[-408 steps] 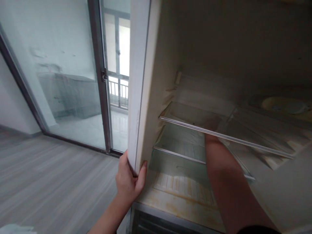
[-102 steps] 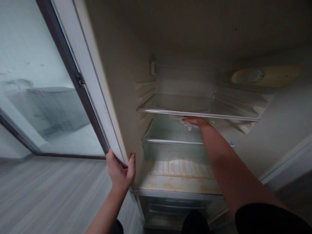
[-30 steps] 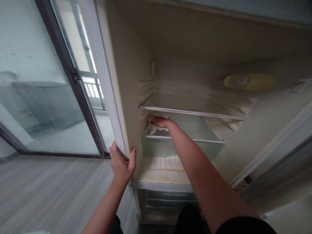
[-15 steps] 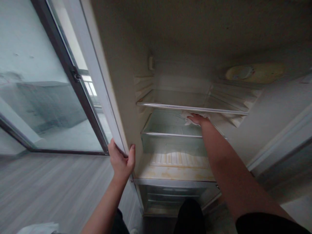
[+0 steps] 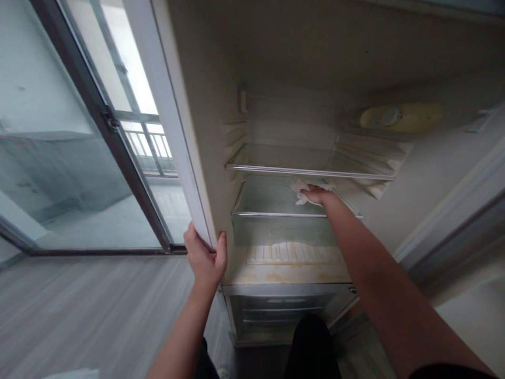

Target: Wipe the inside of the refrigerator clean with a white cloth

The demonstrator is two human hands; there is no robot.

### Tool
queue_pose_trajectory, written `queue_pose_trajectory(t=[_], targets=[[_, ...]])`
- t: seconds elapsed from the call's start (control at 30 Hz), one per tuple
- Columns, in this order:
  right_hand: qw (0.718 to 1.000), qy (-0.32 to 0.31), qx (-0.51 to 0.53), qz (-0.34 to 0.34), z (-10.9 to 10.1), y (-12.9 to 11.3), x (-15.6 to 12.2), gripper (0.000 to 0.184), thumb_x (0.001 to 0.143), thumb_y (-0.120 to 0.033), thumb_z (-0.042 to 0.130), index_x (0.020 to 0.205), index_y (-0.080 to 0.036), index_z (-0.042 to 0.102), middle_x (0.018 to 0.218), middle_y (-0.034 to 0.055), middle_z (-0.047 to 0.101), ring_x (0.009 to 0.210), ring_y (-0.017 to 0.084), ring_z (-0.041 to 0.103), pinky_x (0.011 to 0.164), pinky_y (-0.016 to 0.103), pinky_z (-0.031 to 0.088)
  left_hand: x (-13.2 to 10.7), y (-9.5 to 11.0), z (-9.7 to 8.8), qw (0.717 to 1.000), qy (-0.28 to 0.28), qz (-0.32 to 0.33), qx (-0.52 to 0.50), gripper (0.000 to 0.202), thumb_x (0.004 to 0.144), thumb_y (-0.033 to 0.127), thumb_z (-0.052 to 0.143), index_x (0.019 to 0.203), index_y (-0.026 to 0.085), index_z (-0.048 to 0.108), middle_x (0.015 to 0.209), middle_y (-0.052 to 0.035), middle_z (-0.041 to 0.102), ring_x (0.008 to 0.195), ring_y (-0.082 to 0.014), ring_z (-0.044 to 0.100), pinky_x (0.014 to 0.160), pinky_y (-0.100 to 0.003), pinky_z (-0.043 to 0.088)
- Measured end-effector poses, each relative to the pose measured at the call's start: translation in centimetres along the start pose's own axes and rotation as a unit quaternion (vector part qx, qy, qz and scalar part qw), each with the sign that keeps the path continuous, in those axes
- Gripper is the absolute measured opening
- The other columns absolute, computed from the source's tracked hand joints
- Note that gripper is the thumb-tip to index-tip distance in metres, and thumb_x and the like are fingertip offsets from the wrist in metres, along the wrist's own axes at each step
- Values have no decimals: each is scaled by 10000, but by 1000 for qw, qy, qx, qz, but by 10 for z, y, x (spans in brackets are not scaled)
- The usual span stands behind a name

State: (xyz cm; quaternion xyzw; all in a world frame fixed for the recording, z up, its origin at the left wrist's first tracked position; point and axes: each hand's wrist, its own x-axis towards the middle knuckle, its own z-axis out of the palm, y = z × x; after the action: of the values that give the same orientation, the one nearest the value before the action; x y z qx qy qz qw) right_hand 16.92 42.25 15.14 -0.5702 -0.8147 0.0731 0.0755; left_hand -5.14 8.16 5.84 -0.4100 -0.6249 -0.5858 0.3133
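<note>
Gripping one fridge side wall (image 5: 189, 158): left hand (image 5: 205, 259). Pressing one white cloth (image 5: 302, 190) onto lower of two glass shelves (image 5: 272, 200): right hand (image 5: 317, 195).

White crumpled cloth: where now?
Head view, centre: the white cloth lies under the right hand on the lower glass shelf, right of middle, beneath the upper glass shelf.

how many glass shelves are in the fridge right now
2. The upper glass shelf spans the compartment; the lower glass shelf sits under it, with the right hand holding a white cloth on it. Others may be hidden below.
</note>
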Motion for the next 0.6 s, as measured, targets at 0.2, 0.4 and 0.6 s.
queue_pose_trajectory(t=[0.2, 0.4, 0.6], targets=[[1000, -14, -9, 12, 6, -42, -41, 792, 985, -615, 280, 1619, -141, 244, 1645, 170, 251, 1502, 342, 295, 1233, 499, 201, 0, 2, -1, 1000, -5, 6, -7, 695, 877, 414, 625, 1460, 135, 369, 1250, -175, 539, 1182, -287, 544, 1050, -438, 421], [999, -20, -25, -43, 11, -86, -71, 775, 986, -620, 250, 1592, -141, 303, 1609, 205, 314, 1471, 378, 328, 1197, 618, 179, 1, 1, 0, 1000, -8, -6, -10, 698, 874, 438, 628, 1453, 139, 378, 1229, -167, 550, 1166, -287, 548, 1059, -444, 410], [990, 79, -10, -116, 24, -121, -78, 633, 974, -537, 328, 1429, -146, 530, 1415, 207, 551, 1279, 361, 548, 1078, 561, 390, 0, -1, 1, 1000, -3, -1, -19, 717, 865, 427, 639, 1463, 135, 372, 1250, -164, 540, 1194, -293, 532, 1074, -440, 390]])
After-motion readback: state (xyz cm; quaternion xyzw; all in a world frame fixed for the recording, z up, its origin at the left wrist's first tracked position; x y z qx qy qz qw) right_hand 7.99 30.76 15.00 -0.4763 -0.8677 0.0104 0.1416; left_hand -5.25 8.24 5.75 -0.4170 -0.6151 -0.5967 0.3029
